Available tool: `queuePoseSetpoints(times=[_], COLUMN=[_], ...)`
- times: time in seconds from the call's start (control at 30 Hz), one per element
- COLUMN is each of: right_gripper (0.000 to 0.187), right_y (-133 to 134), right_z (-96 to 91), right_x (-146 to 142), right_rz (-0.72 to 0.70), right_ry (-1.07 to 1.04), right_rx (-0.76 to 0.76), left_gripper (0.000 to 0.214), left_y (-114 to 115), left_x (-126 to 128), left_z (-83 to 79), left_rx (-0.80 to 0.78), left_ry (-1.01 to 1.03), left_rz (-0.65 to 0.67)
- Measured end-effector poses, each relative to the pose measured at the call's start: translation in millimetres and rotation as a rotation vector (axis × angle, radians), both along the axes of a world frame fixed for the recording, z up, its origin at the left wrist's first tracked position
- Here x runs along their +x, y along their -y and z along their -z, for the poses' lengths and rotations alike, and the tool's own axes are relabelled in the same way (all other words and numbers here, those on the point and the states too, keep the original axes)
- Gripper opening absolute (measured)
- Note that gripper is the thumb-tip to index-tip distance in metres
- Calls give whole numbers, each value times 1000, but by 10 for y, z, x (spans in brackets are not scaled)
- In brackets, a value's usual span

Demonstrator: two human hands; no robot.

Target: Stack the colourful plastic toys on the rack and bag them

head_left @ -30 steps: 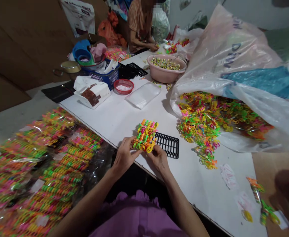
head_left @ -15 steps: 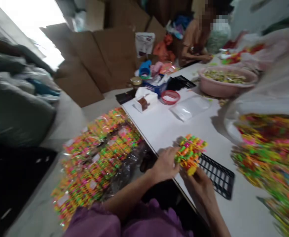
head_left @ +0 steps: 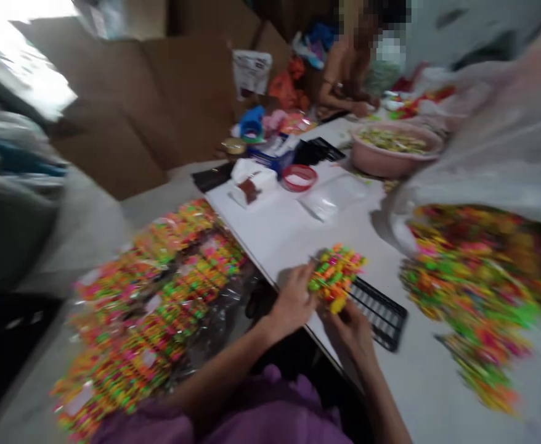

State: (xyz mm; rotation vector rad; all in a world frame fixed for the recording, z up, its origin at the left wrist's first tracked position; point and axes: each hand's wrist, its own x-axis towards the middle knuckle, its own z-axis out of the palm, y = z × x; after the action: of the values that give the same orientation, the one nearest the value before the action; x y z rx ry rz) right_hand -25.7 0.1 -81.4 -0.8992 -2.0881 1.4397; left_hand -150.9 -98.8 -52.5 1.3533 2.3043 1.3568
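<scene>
A bunch of small bright plastic pieces (head_left: 337, 271) in yellow, orange, green and pink is held just above the white table (head_left: 264, 231), near its front edge. My left hand (head_left: 296, 297) grips the bunch from the left side, fingers closed around it. From below and to the right, my right hand (head_left: 352, 325) closes on the same bunch, its fingertips partly hidden behind it. Right beside it, a black slotted plastic tray (head_left: 384, 317) lies flat on the table, its far end covered by the bunch and my right hand.
A heap of similar colourful pieces (head_left: 474, 283) spills from a large translucent bag (head_left: 492, 166) at right. Packed clear bags of pieces (head_left: 159, 320) lie low at left. Farther back are a pink basin (head_left: 386, 161), a red bowl (head_left: 301, 179), a tissue pack (head_left: 256, 179) and a seated person (head_left: 344, 80).
My view has swung to the right, so the whole scene sits farther left. Both hands keep hold of the bunch, which has turned slightly between them.
</scene>
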Motion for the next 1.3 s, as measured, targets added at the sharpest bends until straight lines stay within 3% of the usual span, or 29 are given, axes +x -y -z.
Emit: queuePoseSetpoints(times=[0.17, 0.53, 0.83, 0.93, 1.03, 1.13, 1.23, 1.3], right_gripper=[25, 20, 26, 27, 28, 25, 22, 21], right_y=[-39, -99, -46, -39, -43, -36, -26, -23], right_z=[-40, 52, 83, 37, -20, -60, -63, -49], right_x=[-17, 57, -45, -53, -29, -12, -12, -10], right_rz=[-1, -34, 84, 107, 129, 152, 138, 119], right_ry=[35, -15, -125, -139, -133, -98, -63, -51], right_rx=[28, 10, -158, -221, -286, -246, -201, -181], left_gripper=[79, 57, 54, 61, 50, 25, 6, 7], left_y=[-13, -116, -121, -44, 25, 16, -67, -129], left_x=[-12, -253, -146, -86, -3, 75, 111, 118], left_z=[65, 32, 1, 67, 111, 96, 74, 76], left_rx=[0, 35, 92, 162, 202, 138, 150, 178], left_ry=[9, -118, -87, 254, 943, 1502, 1697, 1809], left_rz=[118, 274, 203, 64, -121, -72, -53, -74])
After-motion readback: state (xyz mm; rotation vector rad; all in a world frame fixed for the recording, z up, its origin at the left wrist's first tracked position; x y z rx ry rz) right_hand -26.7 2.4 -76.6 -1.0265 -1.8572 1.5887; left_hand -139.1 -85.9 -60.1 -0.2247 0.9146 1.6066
